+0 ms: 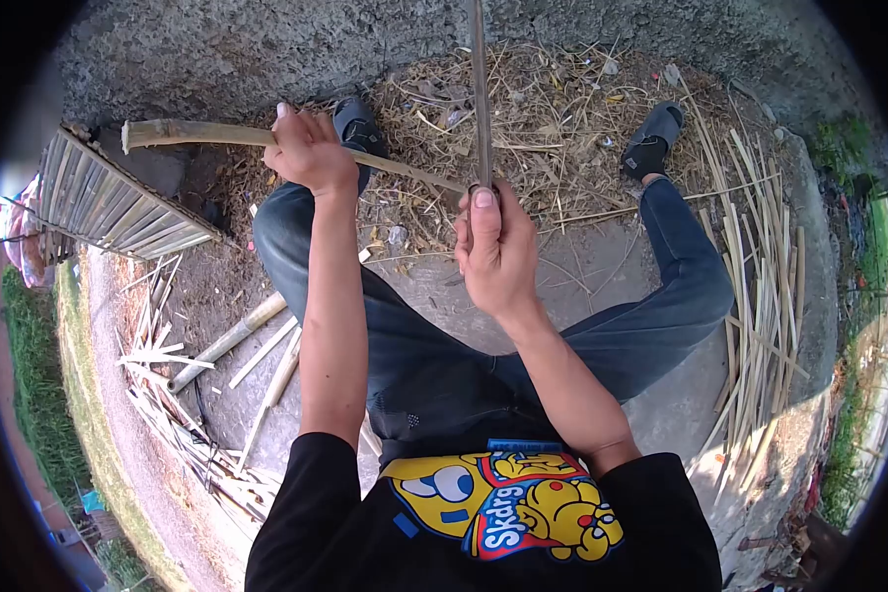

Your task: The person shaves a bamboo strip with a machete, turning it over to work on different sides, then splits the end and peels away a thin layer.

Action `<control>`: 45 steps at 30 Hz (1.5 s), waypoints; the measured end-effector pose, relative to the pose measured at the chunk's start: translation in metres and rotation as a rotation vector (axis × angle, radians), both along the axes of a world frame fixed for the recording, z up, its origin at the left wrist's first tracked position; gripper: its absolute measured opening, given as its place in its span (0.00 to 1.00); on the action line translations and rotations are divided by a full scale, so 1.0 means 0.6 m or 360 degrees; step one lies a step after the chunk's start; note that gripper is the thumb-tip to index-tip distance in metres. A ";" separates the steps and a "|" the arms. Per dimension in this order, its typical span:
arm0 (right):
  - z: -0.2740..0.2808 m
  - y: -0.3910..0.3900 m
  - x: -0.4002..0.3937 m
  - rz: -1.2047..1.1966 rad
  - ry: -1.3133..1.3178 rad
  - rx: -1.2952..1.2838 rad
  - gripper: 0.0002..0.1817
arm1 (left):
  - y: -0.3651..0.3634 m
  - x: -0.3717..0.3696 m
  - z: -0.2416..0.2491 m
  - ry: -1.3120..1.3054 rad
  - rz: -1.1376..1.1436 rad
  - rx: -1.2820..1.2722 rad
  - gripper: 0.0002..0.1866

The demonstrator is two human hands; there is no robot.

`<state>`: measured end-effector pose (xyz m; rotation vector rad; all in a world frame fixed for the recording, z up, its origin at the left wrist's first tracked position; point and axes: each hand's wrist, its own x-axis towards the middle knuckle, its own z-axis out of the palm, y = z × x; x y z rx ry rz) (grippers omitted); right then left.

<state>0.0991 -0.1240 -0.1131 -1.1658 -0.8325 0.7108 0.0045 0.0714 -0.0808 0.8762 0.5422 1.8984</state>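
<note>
My left hand (311, 156) is closed around a long bamboo strip (202, 132) that runs sideways over my knee. The strip's wider end sticks out to the left, and its thin end reaches my right hand (500, 247). In that right hand is a long knife (481, 94), its narrow grey blade pointing away from me, thumb pressed along its base. The strip's thin end meets the knife right at the fingers. The knife's handle is hidden inside the fist.
Split bamboo strips (760, 296) lie piled on the right, more strips (183, 414) with thicker bamboo poles (232, 338) on the left. A bamboo slat panel (118, 192) leans at the left. Shavings (543, 118) cover the ground before a rough concrete wall (237, 49).
</note>
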 end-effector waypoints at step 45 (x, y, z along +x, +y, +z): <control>-0.100 -0.010 -0.062 0.0104 0.0383 -0.0272 0.25 | -0.009 0.037 0.031 0.0395 -0.0419 0.0281 0.24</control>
